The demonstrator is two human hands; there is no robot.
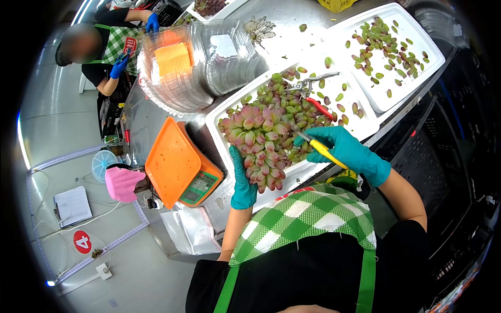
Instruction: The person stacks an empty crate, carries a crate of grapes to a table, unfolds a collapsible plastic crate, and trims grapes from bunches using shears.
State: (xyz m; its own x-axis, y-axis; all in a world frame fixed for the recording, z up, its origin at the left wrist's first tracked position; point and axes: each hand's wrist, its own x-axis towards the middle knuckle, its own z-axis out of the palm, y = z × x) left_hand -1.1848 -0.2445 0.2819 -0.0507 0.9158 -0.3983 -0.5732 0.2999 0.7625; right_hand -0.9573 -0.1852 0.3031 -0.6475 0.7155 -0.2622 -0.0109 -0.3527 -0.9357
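Note:
A large bunch of pink-green grapes [259,136] rests over the near edge of a white foam tray [360,121]. My left hand [241,180], in a teal glove, is wrapped around the bunch's lower left side. In my gloved right hand [352,151] are yellow-handled snips [322,148], their tip pointing at the bunch's right side. Their blades are partly hidden among the fruit. Red-handled pruning shears [319,108] lie on loose grapes [300,112] in the same tray, just beyond my right hand.
A second white tray [381,99] holds scattered grapes. Clear plastic containers [180,86] are stacked behind an orange scale [175,161]. Plastic bags [190,227] lie at the table's left edge. Across the table, a co-worker [107,57] wears blue gloves.

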